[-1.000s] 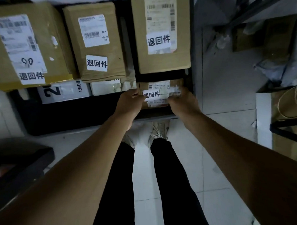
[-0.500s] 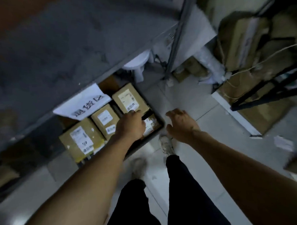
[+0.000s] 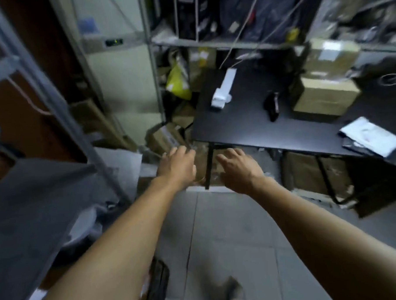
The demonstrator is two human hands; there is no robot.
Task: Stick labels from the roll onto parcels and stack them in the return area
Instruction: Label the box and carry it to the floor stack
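Both hands are reaching forward at about the same height, apart from each other and holding nothing. Left hand (image 3: 178, 167) is hanging palm down with its fingers loosely bent, and right hand (image 3: 239, 168) is spreading its fingers, relaxed, just beside the thin black leg of the black table (image 3: 248, 127). Neither hand is touching the table or anything on it.

On the tabletop, a white label roll (image 3: 223, 93) is lying with a strip of its tape trailing toward the back edge. Near it, to the right, a dark handheld device (image 3: 272, 107) is resting; the blur is keeping me from telling what it is. A cardboard box (image 3: 325, 96) is sitting at the table's far right side, and a grey-white poly mailer parcel (image 3: 371, 139) is lying at the near right edge, partly overhanging it.

Behind the table, a metal shelving rack (image 3: 222, 43) is carrying boxes, dark bags and cables, with a yellow bag (image 3: 178, 83) showing lower down at its left. More cardboard boxes (image 3: 167, 137) are sitting on the floor under and beside the table. A grey shelf (image 3: 35, 197) is filling the left foreground, and grey floor tiles (image 3: 230, 227) are spreading below the forearms.
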